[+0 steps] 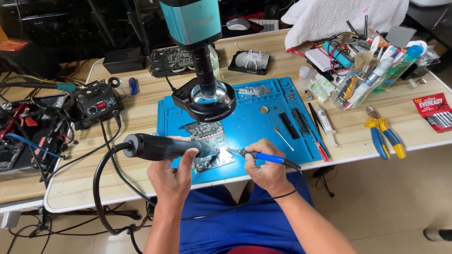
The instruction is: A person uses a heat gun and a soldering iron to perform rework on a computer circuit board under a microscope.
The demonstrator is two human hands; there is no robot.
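My left hand [172,176] grips a black hot-air wand [162,146], its nozzle pointing right at a circuit board [209,146]. My right hand [266,167] holds a blue-handled soldering iron [263,157], tip aimed left and meeting the nozzle over the board's lower right part. The board lies on a blue work mat [249,122], lit from above by a teal microscope [197,51] with a ring light [205,99].
A black rework station [96,107] stands at the left, its hose looping off the table's front edge. Yellow-and-blue pliers [383,133], a battery pack [435,112], a jar of tools [360,82], a heatsink [251,61] and tweezers lie to the right and behind.
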